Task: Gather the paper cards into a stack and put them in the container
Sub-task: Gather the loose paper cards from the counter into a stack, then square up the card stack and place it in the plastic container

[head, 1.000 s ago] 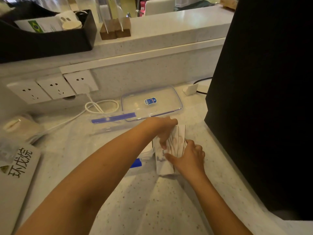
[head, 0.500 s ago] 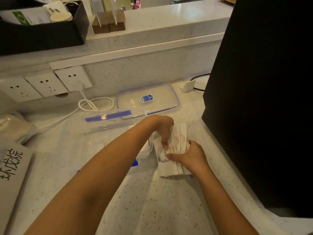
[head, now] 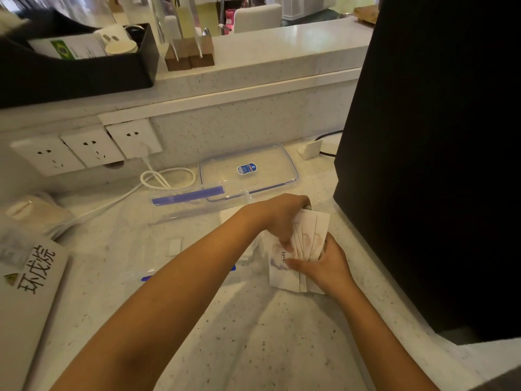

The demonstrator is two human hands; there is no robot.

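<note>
Left hand (head: 282,218) and right hand (head: 324,266) both pinch fanned white paper cards (head: 307,235); clear plastic container (head: 197,221) is indistinct, partly hidden by the forearm.

lid (head: 248,170) behind cards (head: 306,249)

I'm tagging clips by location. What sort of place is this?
Probably a reception or service counter: a raised ledge above the work surface, a black tray of leaflets, and wall sockets beside a dark monitor.
</note>
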